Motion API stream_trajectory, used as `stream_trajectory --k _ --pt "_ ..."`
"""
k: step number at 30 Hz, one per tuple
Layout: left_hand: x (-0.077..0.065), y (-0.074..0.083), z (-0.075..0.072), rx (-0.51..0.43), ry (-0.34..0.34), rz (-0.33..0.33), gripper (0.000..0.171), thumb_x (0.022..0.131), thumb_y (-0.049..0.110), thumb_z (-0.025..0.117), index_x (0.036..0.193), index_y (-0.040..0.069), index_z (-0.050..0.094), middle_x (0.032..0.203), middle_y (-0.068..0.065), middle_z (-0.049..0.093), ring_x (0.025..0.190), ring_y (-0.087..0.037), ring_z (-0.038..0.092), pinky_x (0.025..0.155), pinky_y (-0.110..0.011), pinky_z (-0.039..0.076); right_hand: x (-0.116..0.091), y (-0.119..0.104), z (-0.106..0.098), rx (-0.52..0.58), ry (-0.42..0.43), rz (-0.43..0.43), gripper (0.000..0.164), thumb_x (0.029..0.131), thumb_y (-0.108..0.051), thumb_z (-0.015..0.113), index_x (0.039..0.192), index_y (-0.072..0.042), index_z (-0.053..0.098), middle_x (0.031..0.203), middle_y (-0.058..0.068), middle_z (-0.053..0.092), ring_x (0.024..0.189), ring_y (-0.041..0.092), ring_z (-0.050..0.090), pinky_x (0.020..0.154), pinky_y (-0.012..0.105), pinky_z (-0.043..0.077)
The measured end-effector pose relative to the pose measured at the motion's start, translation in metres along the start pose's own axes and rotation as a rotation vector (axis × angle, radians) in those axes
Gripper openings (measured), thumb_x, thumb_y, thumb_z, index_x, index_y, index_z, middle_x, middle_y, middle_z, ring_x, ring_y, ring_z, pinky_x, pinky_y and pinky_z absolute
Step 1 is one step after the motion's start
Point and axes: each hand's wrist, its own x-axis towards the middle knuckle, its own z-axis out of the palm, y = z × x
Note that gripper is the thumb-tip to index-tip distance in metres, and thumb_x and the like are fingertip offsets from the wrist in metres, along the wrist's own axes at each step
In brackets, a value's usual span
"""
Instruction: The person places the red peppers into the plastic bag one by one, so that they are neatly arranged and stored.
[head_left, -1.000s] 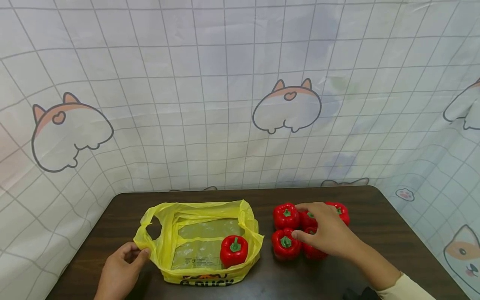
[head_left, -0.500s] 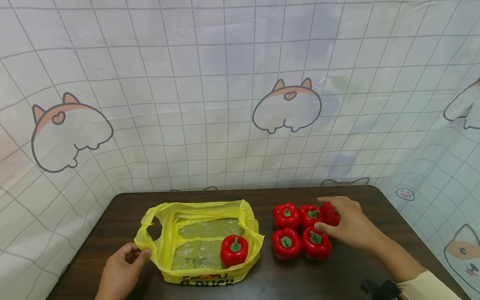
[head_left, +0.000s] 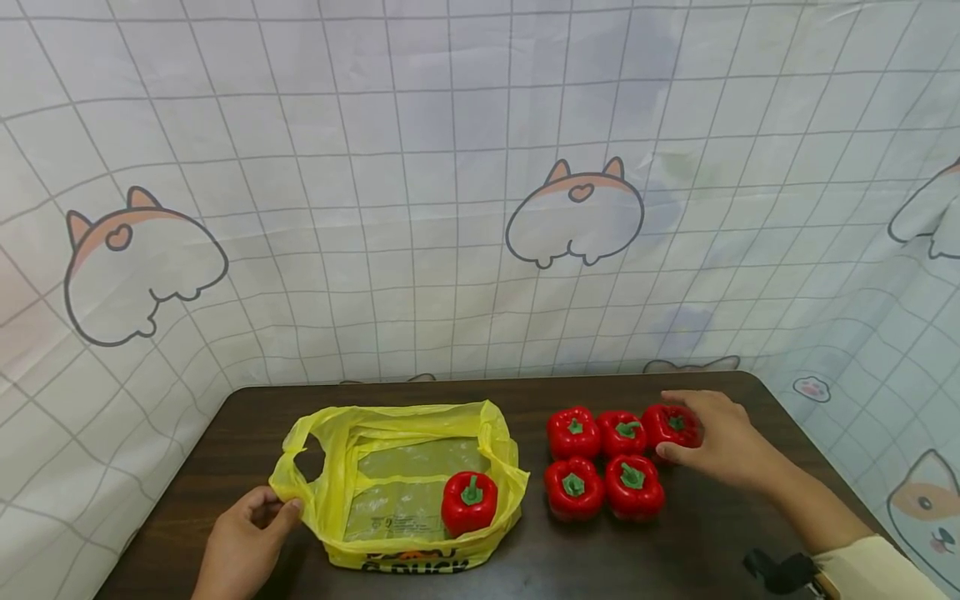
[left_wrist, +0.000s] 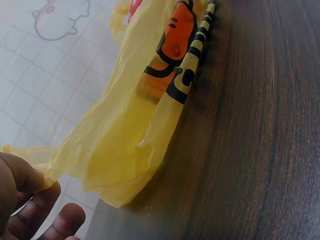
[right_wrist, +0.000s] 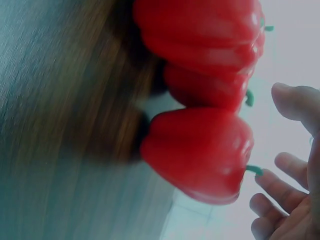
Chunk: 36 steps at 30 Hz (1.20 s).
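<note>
A yellow plastic bag [head_left: 420,552] lies spread wide at its mouth, with one red bell pepper [head_left: 468,503] inside at its right. My left hand [head_left: 246,537] pinches the bag's left edge between thumb and finger; the left wrist view shows the thin plastic [left_wrist: 115,150] stretched from the fingertips. Right of the bag, several red bell peppers stand in two rows, stems up. Beside the far-right bell pepper [head_left: 670,427] is my right hand [head_left: 723,437], its fingers spread. In the right wrist view, the fingers [right_wrist: 280,190] are loosely extended near a bell pepper [right_wrist: 200,155] and grip nothing.
The dark wooden table [head_left: 585,562] carries the bag and peppers. Behind it and at the sides hangs a white gridded cloth [head_left: 450,275] with cartoon animals. A black device [head_left: 783,573] is strapped near my right wrist, by the pale sleeve [head_left: 870,562].
My right hand has moved right, from above the middle peppers to the far-right pepper, uncovering those it hid. The left hand and the bag have stayed in place.
</note>
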Motion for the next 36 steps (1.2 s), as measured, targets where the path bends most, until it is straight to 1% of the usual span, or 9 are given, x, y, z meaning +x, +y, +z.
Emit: stream_trajectory --k 8,23,30,33,36 --pt "0.000 0.000 0.000 -0.002 0.002 0.009 0.031 0.099 0.032 0.070 0.107 0.002 0.069 0.090 -0.002 0.074 0.081 -0.017 0.064 0.067 -0.035 0.049 -0.001 0.010 0.000 -0.020 -0.022 0.002 0.078 0.081 -0.034 0.088 0.142 0.000 0.054 0.137 0.025 0.058 0.127 0.051 0.043 0.098 0.077 0.024" --pt "0.000 0.000 0.000 -0.007 -0.002 0.008 0.035 0.098 0.034 0.070 0.110 0.001 0.069 0.091 -0.001 0.073 0.081 -0.017 0.064 0.067 -0.035 0.049 0.002 0.026 0.005 -0.033 -0.073 0.060 0.081 0.081 -0.038 0.088 0.143 0.002 0.052 0.137 0.029 0.056 0.126 0.056 0.045 0.094 0.082 0.027" --pt "-0.001 0.001 0.000 -0.009 0.006 0.001 0.031 0.098 0.032 0.071 0.107 0.002 0.069 0.088 0.000 0.072 0.079 -0.018 0.063 0.065 -0.034 0.048 0.002 0.030 0.006 0.005 -0.079 0.084 0.080 0.082 -0.037 0.087 0.143 0.002 0.052 0.134 0.030 0.057 0.121 0.054 0.052 0.089 0.076 0.040" --pt "-0.001 0.001 0.000 -0.010 0.005 -0.001 0.031 0.098 0.032 0.070 0.107 0.002 0.069 0.088 0.000 0.072 0.080 -0.018 0.063 0.065 -0.034 0.048 0.002 0.031 0.007 0.045 -0.083 0.107 0.080 0.083 -0.036 0.086 0.144 0.002 0.050 0.135 0.030 0.057 0.121 0.053 0.054 0.090 0.073 0.043" --pt "-0.001 0.001 0.000 -0.009 0.005 -0.004 0.032 0.098 0.033 0.071 0.107 0.002 0.069 0.088 0.000 0.072 0.079 -0.018 0.063 0.065 -0.035 0.047 0.001 0.033 0.009 0.077 -0.085 0.133 0.081 0.084 -0.038 0.086 0.145 0.001 0.049 0.133 0.029 0.058 0.117 0.050 0.057 0.087 0.064 0.050"
